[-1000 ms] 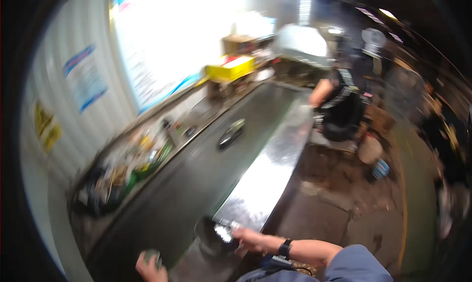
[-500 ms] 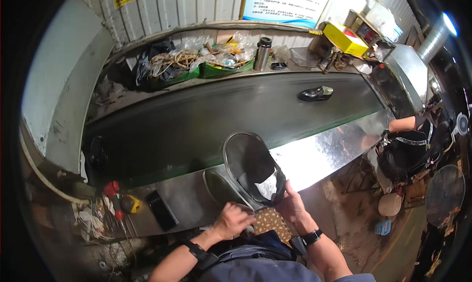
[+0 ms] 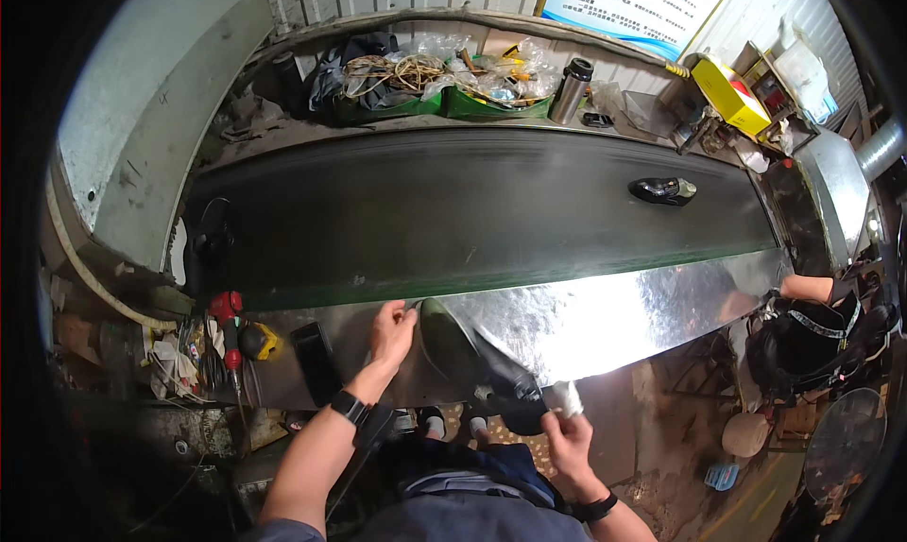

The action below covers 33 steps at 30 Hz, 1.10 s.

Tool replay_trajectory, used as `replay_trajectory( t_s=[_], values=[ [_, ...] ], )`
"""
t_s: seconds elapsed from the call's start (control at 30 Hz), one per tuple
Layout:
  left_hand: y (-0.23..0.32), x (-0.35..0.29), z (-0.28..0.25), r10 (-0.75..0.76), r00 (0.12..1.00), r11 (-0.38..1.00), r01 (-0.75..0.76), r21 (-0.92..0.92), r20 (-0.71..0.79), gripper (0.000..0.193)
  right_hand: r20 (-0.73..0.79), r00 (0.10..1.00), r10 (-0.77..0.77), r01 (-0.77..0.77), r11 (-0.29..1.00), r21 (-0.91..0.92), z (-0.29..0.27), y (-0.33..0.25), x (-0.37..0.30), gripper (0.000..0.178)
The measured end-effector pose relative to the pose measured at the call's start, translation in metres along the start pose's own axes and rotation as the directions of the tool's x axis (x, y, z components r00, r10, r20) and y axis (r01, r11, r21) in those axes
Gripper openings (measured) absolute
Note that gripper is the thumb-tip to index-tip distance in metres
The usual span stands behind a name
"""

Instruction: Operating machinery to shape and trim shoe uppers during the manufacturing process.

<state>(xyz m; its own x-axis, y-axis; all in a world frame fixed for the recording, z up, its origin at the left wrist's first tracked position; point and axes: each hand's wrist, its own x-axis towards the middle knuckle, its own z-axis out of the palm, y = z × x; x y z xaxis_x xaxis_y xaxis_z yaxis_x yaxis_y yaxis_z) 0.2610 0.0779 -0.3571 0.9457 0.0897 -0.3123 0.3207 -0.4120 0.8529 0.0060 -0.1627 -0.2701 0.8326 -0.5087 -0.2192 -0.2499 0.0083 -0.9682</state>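
A dark, curved piece with an olive-tinted side (image 3: 444,339) and a black lower end (image 3: 522,417) leans at the near edge of the metal ledge (image 3: 567,320); it looks like a boot, but blur hides its exact kind. My left hand (image 3: 390,336) is over the ledge, fingers stretched beside the piece's upper edge, with nothing seen in them. Right of the black end, my right hand (image 3: 569,443) pinches a small blurred white wad (image 3: 567,398). A black shoe (image 3: 663,191) lies at the right of the dark conveyor belt (image 3: 425,211), and another dark shoe (image 3: 213,230) at its left end.
Left on the ledge are a black phone (image 3: 316,361), a yellow-and-black tape measure (image 3: 258,342) and a red-handled tool (image 3: 227,308). Behind the belt stand green bins of scraps (image 3: 406,105), a steel flask (image 3: 571,91) and a yellow box (image 3: 729,96). Another person's arm (image 3: 806,288) shows at right.
The dark piece's wide opening, facing me before, has turned out of sight. My left hand has moved forward and left with fingers extended. A white wad now shows at my right fingers. The view has shifted.
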Motion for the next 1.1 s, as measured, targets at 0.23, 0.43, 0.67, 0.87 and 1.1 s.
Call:
replay_trajectory(
  t_s=[0.23,0.43,0.67,0.87,1.1],
  values=[
    [0.067,-0.006,0.044,-0.081,0.988,0.833,-0.004,0.553,0.129,0.078,-0.101,0.992,0.079,-0.048,0.958,0.281,-0.006,-0.013,0.033,0.030],
    [0.051,0.003,0.050,0.011,0.989,0.769,-0.102,0.632,0.146,0.065,-0.111,0.987,0.117,-0.071,0.933,0.352,-0.013,-0.005,0.028,0.037],
    [0.057,-0.015,0.027,0.513,0.858,0.580,-0.365,0.729,0.021,0.073,0.090,0.994,-0.055,0.058,0.998,-0.027,-0.027,-0.002,0.028,0.032],
    [0.058,-0.015,-0.006,-0.254,0.673,0.642,0.654,-0.400,0.695,0.035,0.671,0.564,-0.481,0.809,0.485,-0.333,0.005,0.000,0.026,0.057],
    [0.043,0.014,0.022,-0.100,0.987,0.995,0.101,0.003,0.123,0.030,0.636,0.540,-0.551,0.840,0.399,-0.367,0.034,0.052,0.029,0.063]
  ],
)
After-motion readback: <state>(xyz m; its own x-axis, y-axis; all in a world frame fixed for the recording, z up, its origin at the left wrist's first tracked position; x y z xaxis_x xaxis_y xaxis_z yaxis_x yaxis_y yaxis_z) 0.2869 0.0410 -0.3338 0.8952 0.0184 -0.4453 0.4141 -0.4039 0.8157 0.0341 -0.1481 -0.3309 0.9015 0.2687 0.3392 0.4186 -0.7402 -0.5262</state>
